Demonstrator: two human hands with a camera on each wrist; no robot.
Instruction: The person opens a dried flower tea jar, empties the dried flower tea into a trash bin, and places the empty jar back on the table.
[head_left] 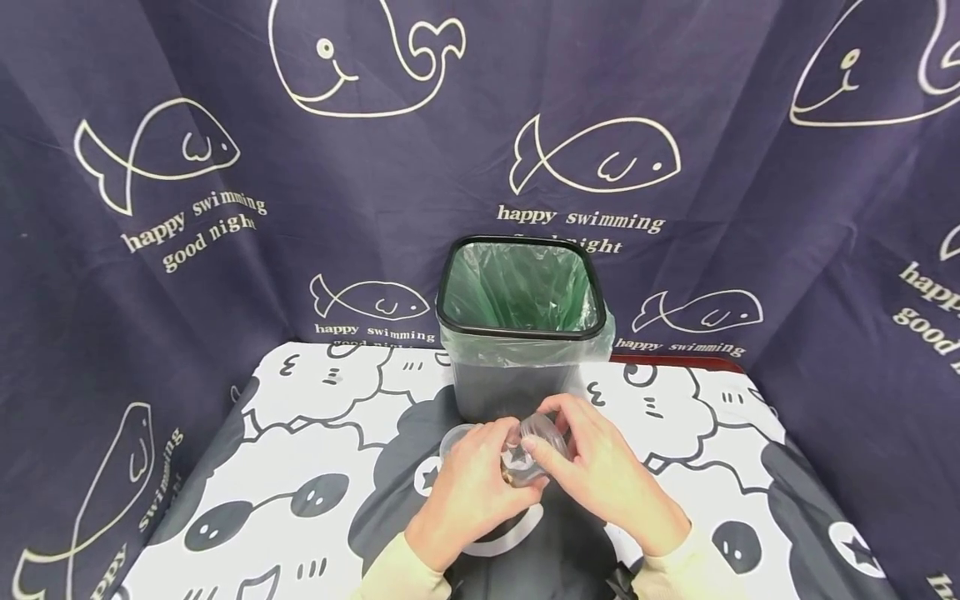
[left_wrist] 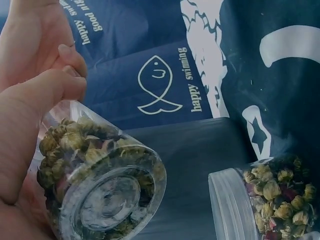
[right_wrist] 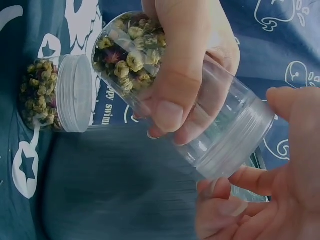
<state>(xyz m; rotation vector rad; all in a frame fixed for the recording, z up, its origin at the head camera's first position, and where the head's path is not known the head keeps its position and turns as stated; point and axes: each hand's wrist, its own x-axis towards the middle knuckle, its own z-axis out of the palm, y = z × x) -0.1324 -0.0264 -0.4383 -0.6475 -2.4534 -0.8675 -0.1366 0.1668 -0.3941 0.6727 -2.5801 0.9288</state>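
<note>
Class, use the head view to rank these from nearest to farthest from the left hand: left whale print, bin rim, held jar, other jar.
From the left hand:
1. Held jar: in its grip, on its right.
2. Other jar: just beyond its knuckles.
3. Bin rim: farther forward, to the right.
4. Left whale print: highest up, left of the rim.

This looks like a small, homey corner, but I can't tell which room it is in. Dark blue curtains (head_left: 442,179) hang at the back and both sides, with whales (head_left: 360,67), fish (head_left: 592,137) and the words "happy swimming good night" on them. A cartoon tablecloth (head_left: 258,471) covers the table (head_left: 682,362), and a trash can (head_left: 498,387) with a green bag (head_left: 517,287) stands there.
</note>
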